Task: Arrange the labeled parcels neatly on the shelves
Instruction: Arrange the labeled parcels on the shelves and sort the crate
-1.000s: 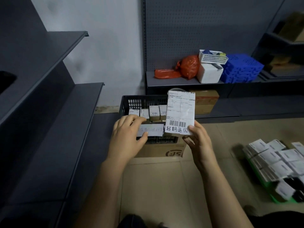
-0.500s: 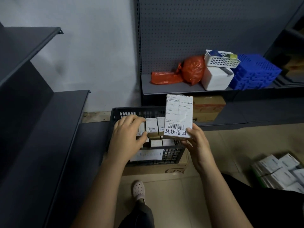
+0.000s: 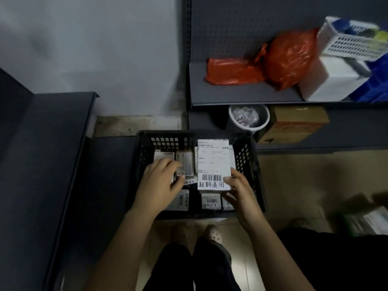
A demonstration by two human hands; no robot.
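A black plastic crate [image 3: 142, 164] stands on the floor in front of me, holding several small labeled parcels [image 3: 211, 203]. My right hand [image 3: 237, 192] grips a white labeled parcel [image 3: 213, 162] by its lower right corner, held over the crate's right half; its label shows a barcode and handwritten characters. My left hand [image 3: 161, 181] reaches into the crate's left half, fingers curled on a small parcel [image 3: 184, 162] there. Dark grey shelves [image 3: 52, 143] run along my left.
A second shelf unit [image 3: 241, 95] at the back right carries an orange bag [image 3: 279, 59], a white box [image 3: 329, 80] and a white basket [image 3: 354, 40]. Below it sit a waste bin [image 3: 248, 117] and a cardboard box [image 3: 298, 122]. More parcels [image 3: 369, 223] lie at right.
My view has tilted down over the crate. The right hand has lowered the white parcel from upright above the crate into its right half. The left hand stays among the parcels at left.
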